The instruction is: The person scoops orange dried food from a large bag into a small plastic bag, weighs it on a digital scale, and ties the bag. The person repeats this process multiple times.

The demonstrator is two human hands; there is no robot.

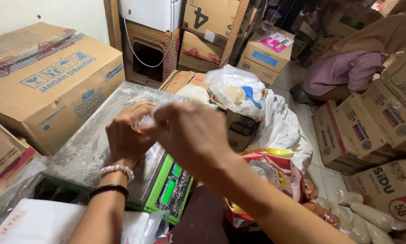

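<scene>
Both my hands meet above a green scale with a dusty metal platform point(90, 140). My left hand point(128, 133) and my right hand point(189, 135) pinch the top of a small clear plastic bag point(146, 121) between them. The bag hangs down over the platform, mostly hidden behind my hands. My left wrist carries a pearl bracelet and a black band. The scale's green display panel point(171, 190) faces me below my right forearm.
Cardboard boxes point(49, 81) stack on the left, back and right. An open white sack with a blue scoop point(250, 96) sits behind the scale. Filled clear bags point(370, 217) lie at the lower right. A person in purple point(343, 68) crouches at the far right.
</scene>
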